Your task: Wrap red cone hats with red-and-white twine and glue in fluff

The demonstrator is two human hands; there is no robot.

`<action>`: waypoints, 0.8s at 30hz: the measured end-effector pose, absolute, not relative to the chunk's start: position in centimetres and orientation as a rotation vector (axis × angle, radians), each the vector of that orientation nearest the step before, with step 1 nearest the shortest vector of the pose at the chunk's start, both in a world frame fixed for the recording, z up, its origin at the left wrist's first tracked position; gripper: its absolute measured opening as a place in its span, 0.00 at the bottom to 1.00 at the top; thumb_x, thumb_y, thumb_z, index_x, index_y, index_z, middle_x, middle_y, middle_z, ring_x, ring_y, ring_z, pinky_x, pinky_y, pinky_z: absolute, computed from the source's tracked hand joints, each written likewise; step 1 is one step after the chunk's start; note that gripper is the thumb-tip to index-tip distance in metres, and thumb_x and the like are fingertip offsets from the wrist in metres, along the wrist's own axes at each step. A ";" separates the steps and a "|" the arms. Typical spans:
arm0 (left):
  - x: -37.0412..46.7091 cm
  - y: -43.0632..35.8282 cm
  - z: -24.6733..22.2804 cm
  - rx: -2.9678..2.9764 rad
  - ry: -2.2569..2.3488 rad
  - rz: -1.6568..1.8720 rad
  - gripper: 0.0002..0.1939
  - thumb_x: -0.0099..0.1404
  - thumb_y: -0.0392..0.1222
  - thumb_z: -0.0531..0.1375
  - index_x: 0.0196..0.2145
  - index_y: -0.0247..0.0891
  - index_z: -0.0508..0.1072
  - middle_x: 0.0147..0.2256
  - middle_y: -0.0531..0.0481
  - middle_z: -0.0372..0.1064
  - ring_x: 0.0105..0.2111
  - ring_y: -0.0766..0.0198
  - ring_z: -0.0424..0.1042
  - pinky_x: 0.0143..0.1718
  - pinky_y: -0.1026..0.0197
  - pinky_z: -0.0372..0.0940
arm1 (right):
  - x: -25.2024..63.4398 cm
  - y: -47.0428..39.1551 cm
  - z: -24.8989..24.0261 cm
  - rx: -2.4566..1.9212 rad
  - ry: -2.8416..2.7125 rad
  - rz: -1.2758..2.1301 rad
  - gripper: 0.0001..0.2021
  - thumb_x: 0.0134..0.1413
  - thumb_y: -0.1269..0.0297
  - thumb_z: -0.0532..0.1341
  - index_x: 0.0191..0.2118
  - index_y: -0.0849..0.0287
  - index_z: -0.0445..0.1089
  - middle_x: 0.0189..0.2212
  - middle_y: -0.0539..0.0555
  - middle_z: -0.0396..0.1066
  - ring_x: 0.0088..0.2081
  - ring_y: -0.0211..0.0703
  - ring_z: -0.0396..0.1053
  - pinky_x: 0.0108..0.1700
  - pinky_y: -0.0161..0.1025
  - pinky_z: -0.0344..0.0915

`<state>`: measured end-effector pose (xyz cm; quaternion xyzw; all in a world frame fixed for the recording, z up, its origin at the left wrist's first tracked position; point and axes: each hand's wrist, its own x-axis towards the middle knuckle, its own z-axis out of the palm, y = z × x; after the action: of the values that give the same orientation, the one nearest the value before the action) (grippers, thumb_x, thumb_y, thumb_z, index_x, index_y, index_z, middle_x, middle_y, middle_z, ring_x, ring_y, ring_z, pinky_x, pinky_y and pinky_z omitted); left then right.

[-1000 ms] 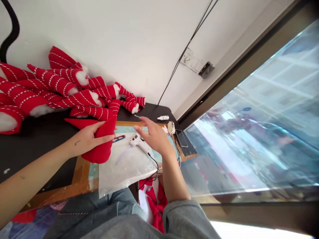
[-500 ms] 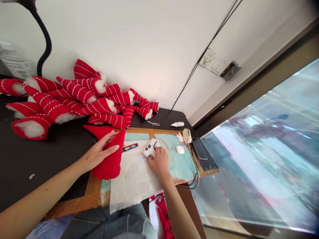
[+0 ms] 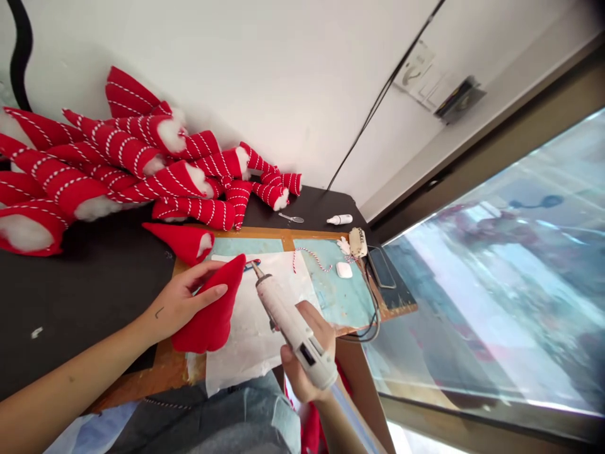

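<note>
My left hand (image 3: 189, 299) grips a plain red fabric cone (image 3: 215, 315), its tip pointing up and to the right. In my right hand (image 3: 309, 353) is a white glue gun (image 3: 288, 315), raised above the work surface, its metal nozzle near the tip of the cone. Under both hands lies a white sheet (image 3: 265, 334). A second plain red cone with white stuffing (image 3: 182, 241) rests just behind my left hand. Partly hidden behind the nozzle are small snips (image 3: 252, 264). A piece of red and white cord (image 3: 312, 254) lies on the light blue mat (image 3: 340, 299).
Several red cones with white stitched stripes (image 3: 127, 148) are piled along the wall at the left. Toward the right are a white bottle (image 3: 340, 219), a clear spoon (image 3: 292, 218), a white case (image 3: 344, 270), a phone (image 3: 381, 267) and cables (image 3: 373, 315).
My right hand has lifted the glue gun off the sheet and turned it toward the red cone. The view has shifted, and the second plain cone shows more fully behind my left hand.
</note>
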<state>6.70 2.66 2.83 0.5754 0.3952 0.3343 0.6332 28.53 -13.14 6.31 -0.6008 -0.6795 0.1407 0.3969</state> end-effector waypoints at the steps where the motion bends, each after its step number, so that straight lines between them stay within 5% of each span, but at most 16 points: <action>1: 6.7 2.5 3.2 1.320 0.916 0.775 0.27 0.57 0.61 0.73 0.49 0.45 0.81 0.38 0.48 0.83 0.34 0.49 0.82 0.33 0.54 0.78 | 28.3 -13.0 6.4 -1.482 -1.743 0.290 0.11 0.62 0.51 0.59 0.33 0.50 0.71 0.30 0.56 0.69 0.32 0.53 0.70 0.34 0.49 0.67; 7: 6.9 1.6 4.9 1.361 0.953 0.745 0.22 0.61 0.58 0.70 0.48 0.45 0.80 0.39 0.48 0.83 0.35 0.51 0.82 0.35 0.56 0.77 | 27.8 -11.8 7.4 -1.295 -1.819 0.119 0.11 0.67 0.56 0.53 0.34 0.53 0.65 0.27 0.52 0.68 0.29 0.49 0.67 0.32 0.45 0.58; 24: 6.7 1.7 4.8 1.370 0.944 0.761 0.18 0.62 0.53 0.71 0.47 0.44 0.81 0.38 0.49 0.84 0.33 0.55 0.82 0.33 0.60 0.77 | 27.8 -11.5 7.7 -1.283 -1.855 0.075 0.09 0.65 0.61 0.53 0.32 0.53 0.61 0.26 0.51 0.67 0.28 0.45 0.65 0.32 0.44 0.56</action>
<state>6.75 1.72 4.81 0.5936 0.4087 0.3296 0.6099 27.84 -11.49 7.74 -0.5138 -0.7429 0.0299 0.4280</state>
